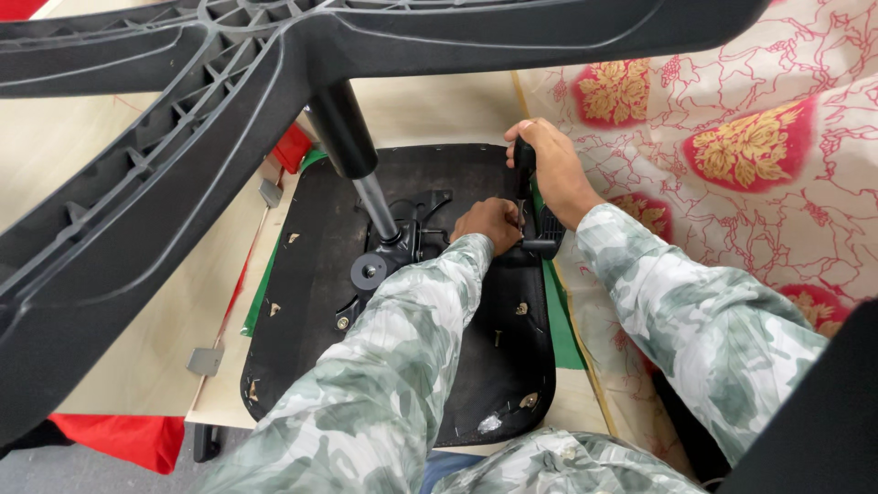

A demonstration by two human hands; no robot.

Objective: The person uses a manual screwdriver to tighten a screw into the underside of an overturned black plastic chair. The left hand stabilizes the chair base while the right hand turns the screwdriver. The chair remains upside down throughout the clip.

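An upside-down office chair seat lies on a wooden table, its black underside up. The black star base rises toward me on the gas cylinder. My right hand grips the black handle of a screwdriver standing upright over the seat's right side. My left hand is closed around the screwdriver shaft near its tip, next to the metal seat mechanism. Both arms wear camouflage sleeves.
A green sheet and red fabric lie under the seat. A floral red-and-cream cloth covers the right side. The wooden table top extends left, with a metal bracket near its edge.
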